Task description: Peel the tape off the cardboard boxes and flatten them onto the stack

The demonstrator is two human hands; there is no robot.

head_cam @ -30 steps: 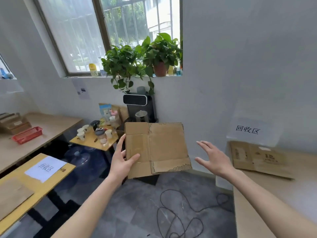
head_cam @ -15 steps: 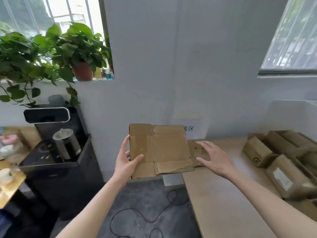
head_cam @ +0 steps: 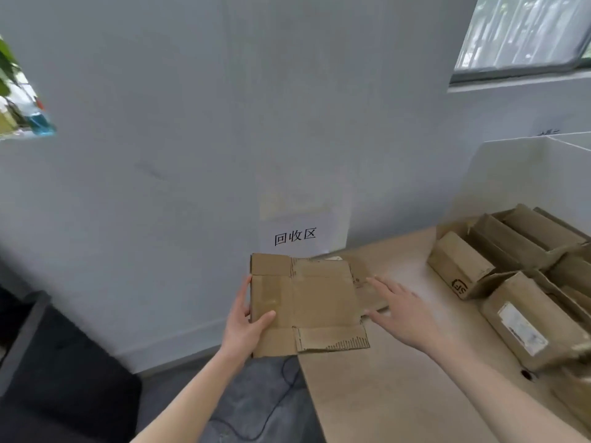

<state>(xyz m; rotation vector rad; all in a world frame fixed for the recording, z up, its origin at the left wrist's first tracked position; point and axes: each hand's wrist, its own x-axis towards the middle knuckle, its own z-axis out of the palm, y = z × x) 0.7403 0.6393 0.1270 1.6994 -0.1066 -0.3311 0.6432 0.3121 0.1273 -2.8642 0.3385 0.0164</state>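
While left hand (head_cam: 244, 327) grips one flattened box (head_cam: 307, 302), right hand (head_cam: 403, 310) hovers.

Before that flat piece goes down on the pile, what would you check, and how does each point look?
1. Left hand grips the flat box: ok.
2. Box fully flattened: ok.
3. Tape off the box: cannot tell; a shiny strip shows near the thumb.
4. Stack lying under the sign: ok.
5. Right hand free to steady things: ok, open over the stack.
6. Table space beside the unflattened boxes: ok.
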